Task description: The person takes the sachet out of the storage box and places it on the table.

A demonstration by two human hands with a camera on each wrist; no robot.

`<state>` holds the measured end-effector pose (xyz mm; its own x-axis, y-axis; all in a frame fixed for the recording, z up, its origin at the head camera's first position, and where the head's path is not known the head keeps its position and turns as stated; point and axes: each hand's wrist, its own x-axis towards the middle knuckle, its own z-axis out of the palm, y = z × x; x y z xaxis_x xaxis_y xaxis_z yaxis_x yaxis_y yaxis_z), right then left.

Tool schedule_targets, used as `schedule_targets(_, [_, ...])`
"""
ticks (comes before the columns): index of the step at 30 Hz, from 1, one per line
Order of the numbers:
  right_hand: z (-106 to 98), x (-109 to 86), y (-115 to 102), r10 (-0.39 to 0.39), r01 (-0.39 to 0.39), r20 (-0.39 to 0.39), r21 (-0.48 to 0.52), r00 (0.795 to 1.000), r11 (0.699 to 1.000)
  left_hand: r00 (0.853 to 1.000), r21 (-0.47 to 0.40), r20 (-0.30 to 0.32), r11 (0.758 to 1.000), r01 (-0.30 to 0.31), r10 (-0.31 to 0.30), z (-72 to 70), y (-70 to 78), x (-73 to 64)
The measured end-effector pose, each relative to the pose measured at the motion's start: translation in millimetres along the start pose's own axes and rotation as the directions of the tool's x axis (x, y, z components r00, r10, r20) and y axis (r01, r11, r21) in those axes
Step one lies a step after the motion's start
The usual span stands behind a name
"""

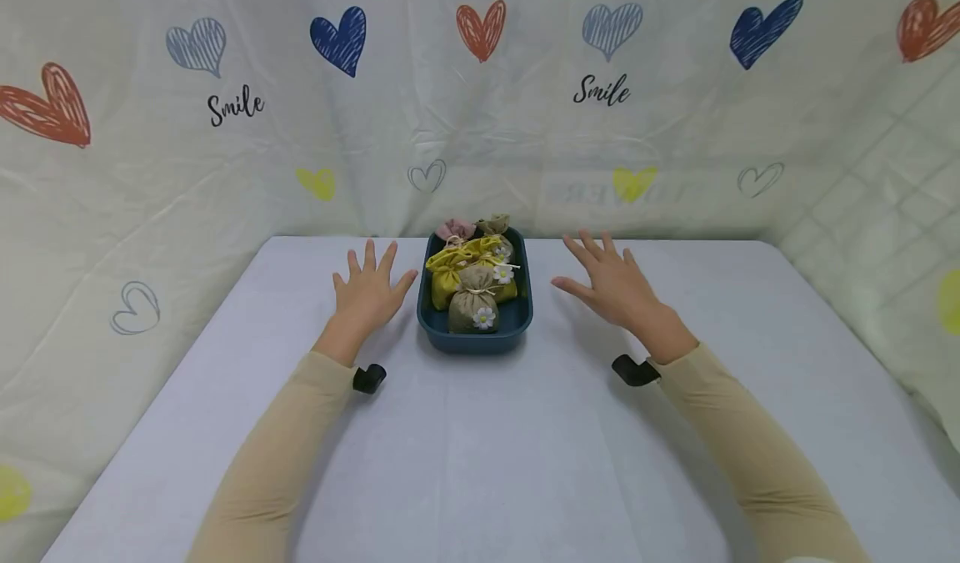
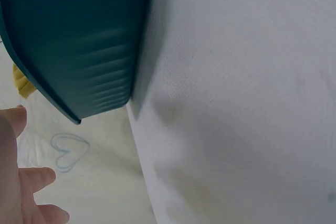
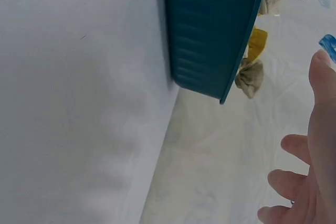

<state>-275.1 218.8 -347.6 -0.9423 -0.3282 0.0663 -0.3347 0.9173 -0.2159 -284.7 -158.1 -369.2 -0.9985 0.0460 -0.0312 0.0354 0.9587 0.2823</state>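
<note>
A dark teal plastic basket [image 1: 474, 344] stands near the table's far edge, between the two hands. Several small drawstring pouches fill it: a beige pouch [image 1: 473, 300] with a white daisy in front, yellow pouches [image 1: 446, 284] behind it, a pink one [image 1: 456, 229] and an olive-beige one [image 1: 495, 224] at the back. My left hand [image 1: 365, 294] hovers left of the basket, fingers spread, holding nothing. On the other side my right hand [image 1: 613, 286] is likewise spread and holds nothing. Neither hand touches the basket; both wrist views show its ribbed side wall.
A white cloth covers the table [image 1: 480, 454]. Right behind its far edge hangs a pale curtain [image 1: 480, 129] printed with hearts and the word Smile. Black wrist cameras, one on the left wrist [image 1: 369, 379] and one on the right [image 1: 634, 371], sit at the sleeve cuffs.
</note>
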Motion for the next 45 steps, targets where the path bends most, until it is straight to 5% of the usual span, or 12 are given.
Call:
schedule_targets(32, [-3, -20.1, -34, -0.153, 0.159, -0.081, 0.074, 0.985, 0.984, 0.996, 0.006, 0.024, 0.996, -0.085, 0.085, -2.8, 14.6, -25.9])
schedule_targets(45, [5, -26.5, -47, -0.239, 0.272, -0.251, 0.104, 0.938, 0.957, 0.989, 0.028, 0.062, 0.991, -0.134, 0.132, 0.1, 24.6, -34.5])
